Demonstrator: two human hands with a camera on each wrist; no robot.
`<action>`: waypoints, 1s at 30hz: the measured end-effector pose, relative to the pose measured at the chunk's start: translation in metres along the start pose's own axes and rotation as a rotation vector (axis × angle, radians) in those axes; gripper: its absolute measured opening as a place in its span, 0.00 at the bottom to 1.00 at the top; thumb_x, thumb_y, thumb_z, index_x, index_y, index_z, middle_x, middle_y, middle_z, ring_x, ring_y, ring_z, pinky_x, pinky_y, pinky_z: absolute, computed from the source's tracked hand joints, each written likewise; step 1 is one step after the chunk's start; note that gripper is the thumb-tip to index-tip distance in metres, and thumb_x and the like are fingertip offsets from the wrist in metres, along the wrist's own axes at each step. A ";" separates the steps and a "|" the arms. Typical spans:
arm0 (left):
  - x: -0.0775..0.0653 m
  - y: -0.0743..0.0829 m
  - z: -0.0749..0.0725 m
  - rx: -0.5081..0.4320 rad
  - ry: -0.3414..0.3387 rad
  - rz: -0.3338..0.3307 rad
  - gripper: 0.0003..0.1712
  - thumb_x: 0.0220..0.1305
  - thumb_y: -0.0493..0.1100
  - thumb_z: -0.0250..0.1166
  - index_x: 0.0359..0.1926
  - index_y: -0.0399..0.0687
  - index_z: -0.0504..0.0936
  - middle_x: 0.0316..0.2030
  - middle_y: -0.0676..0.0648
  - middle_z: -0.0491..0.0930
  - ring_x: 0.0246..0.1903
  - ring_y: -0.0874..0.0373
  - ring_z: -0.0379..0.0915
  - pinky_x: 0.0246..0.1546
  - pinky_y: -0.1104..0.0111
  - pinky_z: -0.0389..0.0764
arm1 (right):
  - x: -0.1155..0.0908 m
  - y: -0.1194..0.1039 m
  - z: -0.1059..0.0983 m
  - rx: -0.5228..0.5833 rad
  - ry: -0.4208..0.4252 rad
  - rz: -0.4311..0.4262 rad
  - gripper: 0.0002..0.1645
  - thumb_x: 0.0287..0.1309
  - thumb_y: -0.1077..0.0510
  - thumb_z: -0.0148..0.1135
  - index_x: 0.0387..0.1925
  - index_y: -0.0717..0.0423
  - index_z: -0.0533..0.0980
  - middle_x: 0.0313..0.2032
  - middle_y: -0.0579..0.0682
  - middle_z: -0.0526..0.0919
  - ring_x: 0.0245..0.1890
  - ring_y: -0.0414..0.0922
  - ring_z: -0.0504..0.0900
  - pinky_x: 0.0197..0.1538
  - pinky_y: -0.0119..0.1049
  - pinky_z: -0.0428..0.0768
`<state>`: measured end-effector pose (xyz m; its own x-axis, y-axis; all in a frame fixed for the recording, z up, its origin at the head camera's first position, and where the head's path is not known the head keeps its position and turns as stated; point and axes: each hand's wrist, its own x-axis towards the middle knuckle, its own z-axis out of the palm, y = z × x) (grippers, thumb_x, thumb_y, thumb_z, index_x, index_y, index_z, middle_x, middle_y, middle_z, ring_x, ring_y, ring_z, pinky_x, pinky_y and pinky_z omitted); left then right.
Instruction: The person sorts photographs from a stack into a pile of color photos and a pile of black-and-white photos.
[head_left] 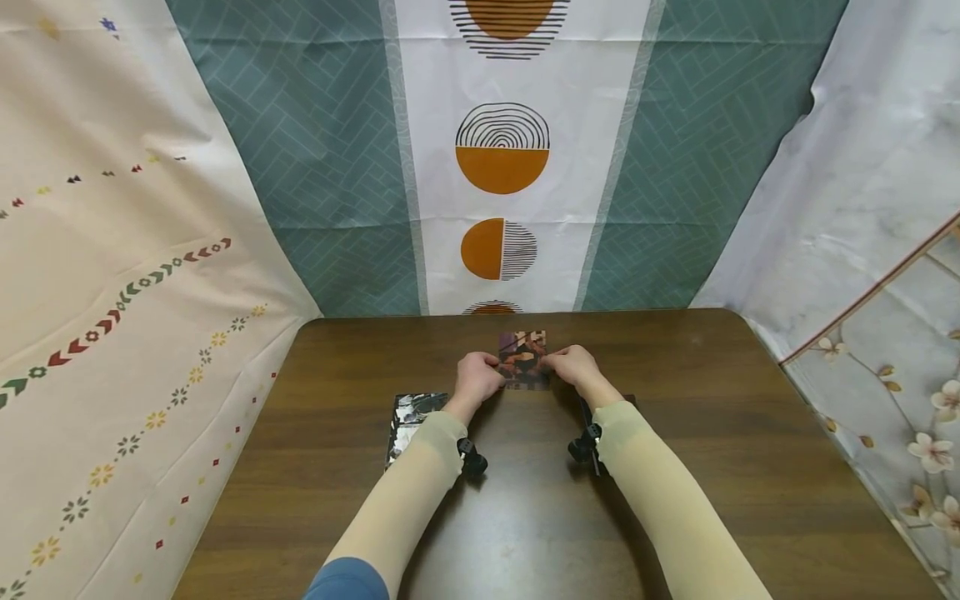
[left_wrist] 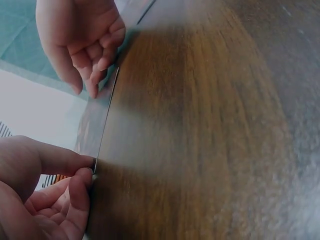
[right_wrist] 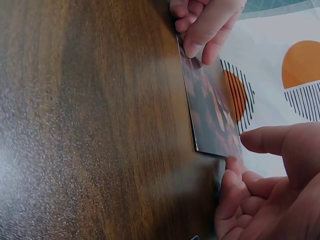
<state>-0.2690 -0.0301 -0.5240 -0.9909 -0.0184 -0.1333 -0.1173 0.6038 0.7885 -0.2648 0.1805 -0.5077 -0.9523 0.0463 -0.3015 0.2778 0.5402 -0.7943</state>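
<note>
A thin square photo print (head_left: 523, 354) with dark, reddish-brown figures lies low over the wooden table, near its far edge. My left hand (head_left: 478, 379) pinches its left edge between thumb and forefinger, which the left wrist view shows with the print (left_wrist: 106, 120) almost edge-on. At the opposite edge is my right hand (head_left: 576, 367). In the right wrist view, the thumb and fingers of that right hand (right_wrist: 270, 180) are spread apart beside the print's near corner. The fingertips are at the corner; whether they touch it is hard to tell.
On the brown table (head_left: 517, 517), a black-and-white picture (head_left: 417, 408) lies beside the left forearm, partly covered by it. A dark item (head_left: 630, 399) peeks out behind the right forearm. Patterned cloths (head_left: 487, 167) hang behind the table and on both sides.
</note>
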 end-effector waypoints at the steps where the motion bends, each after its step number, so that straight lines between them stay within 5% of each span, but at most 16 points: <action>1: 0.000 0.000 0.000 -0.001 -0.001 0.000 0.19 0.57 0.32 0.75 0.52 0.39 0.90 0.48 0.42 0.88 0.45 0.48 0.82 0.43 0.59 0.84 | 0.000 0.000 0.000 -0.001 0.001 0.002 0.24 0.74 0.51 0.63 0.57 0.66 0.85 0.68 0.64 0.77 0.69 0.63 0.74 0.69 0.59 0.73; 13: -0.001 0.001 0.000 -0.010 -0.007 0.013 0.21 0.57 0.31 0.74 0.53 0.38 0.89 0.49 0.40 0.87 0.44 0.48 0.80 0.46 0.57 0.84 | 0.006 0.007 0.003 0.019 0.040 0.002 0.22 0.73 0.58 0.66 0.62 0.66 0.81 0.63 0.65 0.79 0.57 0.60 0.81 0.60 0.55 0.79; 19: -0.002 0.001 -0.001 -0.047 -0.003 -0.001 0.22 0.56 0.30 0.75 0.54 0.37 0.88 0.50 0.39 0.86 0.46 0.47 0.79 0.49 0.56 0.84 | 0.002 0.007 0.002 0.052 0.027 -0.014 0.22 0.73 0.59 0.65 0.63 0.65 0.79 0.65 0.66 0.77 0.62 0.62 0.78 0.64 0.57 0.76; 30: -0.002 0.000 -0.001 -0.099 -0.003 -0.001 0.22 0.55 0.29 0.74 0.54 0.36 0.88 0.50 0.39 0.87 0.43 0.48 0.79 0.39 0.62 0.84 | 0.000 0.006 0.003 0.078 0.038 -0.025 0.20 0.72 0.60 0.65 0.60 0.66 0.80 0.64 0.66 0.77 0.61 0.61 0.77 0.63 0.56 0.76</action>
<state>-0.2668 -0.0314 -0.5230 -0.9906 -0.0170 -0.1358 -0.1247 0.5221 0.8437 -0.2629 0.1816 -0.5137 -0.9627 0.0662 -0.2623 0.2616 0.4744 -0.8406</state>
